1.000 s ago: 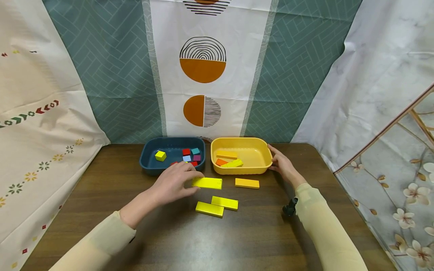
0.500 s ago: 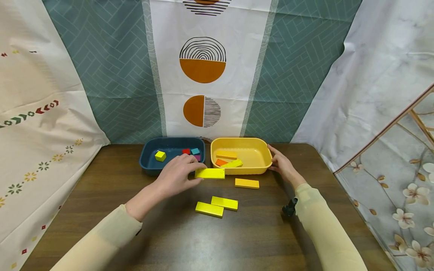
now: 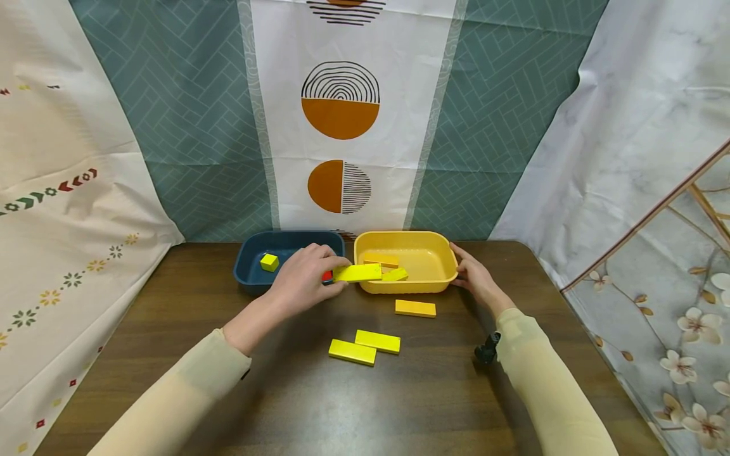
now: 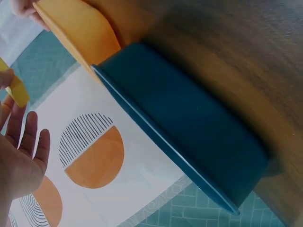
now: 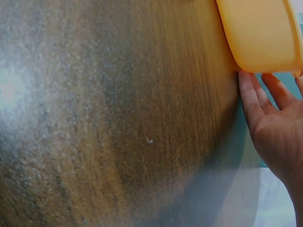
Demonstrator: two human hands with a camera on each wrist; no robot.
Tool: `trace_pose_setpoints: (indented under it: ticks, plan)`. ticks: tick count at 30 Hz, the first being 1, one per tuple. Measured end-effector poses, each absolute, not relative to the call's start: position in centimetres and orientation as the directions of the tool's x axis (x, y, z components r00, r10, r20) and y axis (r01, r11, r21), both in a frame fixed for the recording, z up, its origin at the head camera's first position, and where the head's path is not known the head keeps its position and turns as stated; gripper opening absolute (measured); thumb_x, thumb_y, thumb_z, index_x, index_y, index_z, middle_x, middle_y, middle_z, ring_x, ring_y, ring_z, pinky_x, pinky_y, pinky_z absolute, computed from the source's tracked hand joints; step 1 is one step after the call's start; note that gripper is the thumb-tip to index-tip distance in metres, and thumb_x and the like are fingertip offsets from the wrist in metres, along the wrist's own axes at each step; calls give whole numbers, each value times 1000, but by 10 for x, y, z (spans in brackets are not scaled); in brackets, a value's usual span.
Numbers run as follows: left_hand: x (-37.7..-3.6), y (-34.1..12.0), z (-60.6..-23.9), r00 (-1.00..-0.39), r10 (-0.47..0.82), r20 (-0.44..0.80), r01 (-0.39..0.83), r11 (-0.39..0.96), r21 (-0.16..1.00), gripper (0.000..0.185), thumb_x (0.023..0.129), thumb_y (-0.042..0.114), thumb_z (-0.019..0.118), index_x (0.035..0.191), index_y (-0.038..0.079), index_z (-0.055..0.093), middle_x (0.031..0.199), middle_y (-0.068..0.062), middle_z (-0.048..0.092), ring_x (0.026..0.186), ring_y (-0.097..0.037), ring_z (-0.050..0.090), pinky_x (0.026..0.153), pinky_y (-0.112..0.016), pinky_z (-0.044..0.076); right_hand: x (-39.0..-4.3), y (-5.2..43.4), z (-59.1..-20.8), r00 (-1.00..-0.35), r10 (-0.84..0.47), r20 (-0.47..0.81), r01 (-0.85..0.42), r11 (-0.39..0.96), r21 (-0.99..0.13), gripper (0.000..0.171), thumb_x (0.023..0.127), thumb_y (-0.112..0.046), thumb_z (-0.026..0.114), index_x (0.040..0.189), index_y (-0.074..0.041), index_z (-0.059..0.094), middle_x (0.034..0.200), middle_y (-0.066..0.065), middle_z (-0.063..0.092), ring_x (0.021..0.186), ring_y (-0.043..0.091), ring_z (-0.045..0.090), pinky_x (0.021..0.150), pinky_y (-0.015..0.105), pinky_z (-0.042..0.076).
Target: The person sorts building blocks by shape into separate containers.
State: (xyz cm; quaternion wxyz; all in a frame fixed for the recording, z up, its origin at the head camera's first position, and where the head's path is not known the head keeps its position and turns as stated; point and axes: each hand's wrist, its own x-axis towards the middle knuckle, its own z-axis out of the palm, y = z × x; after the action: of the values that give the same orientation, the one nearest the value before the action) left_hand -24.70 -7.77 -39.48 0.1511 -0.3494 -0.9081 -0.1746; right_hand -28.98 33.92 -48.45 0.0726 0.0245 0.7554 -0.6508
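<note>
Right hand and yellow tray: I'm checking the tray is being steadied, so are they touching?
Touching. The right wrist view shows the right hand's fingertips pressed against the yellow tray's outer wall, with no gap.

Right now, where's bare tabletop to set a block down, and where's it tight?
Free: the table left of the left hand, and the near strip below the yellow block pair. Tight: in front of the yellow tray, near the orange block and the right hand.
</note>
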Motion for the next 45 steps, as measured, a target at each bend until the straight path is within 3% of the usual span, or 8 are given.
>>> trace_pose_setpoints:
  ticks: [25, 35, 45]
  plan:
    - [-279, -39, -383, -740, 547, 391, 649, 733, 204, 40, 90, 34, 79, 125, 17, 75, 113, -3, 66, 104, -24, 56, 92, -40, 48, -289, 339, -484, -988, -63, -142, 131, 151, -980, 69, 99, -5, 30, 165, -19, 21, 171, 4, 14, 137, 41, 43, 114, 54, 37]
    - [-288, -25, -382, -781, 530, 329, 609, 765, 212, 42, 92, 38, 77, 128, 18, 73, 115, -3, 65, 103, -24, 53, 91, -40, 47, -290, 339, -484, -988, -59, -141, 130, 158, -979, 69, 98, -4, 29, 165, -19, 21, 171, 3, 15, 137, 40, 44, 112, 52, 40]
    - [-297, -14, -386, -806, 524, 276, 581, 791, 193, 44, 93, 40, 75, 131, 19, 72, 125, -4, 64, 114, -26, 53, 100, -42, 45, -290, 340, -484, -988, -65, -143, 131, 156, -979, 70, 98, -4, 28, 165, -19, 20, 171, 3, 12, 139, 40, 42, 114, 54, 36]
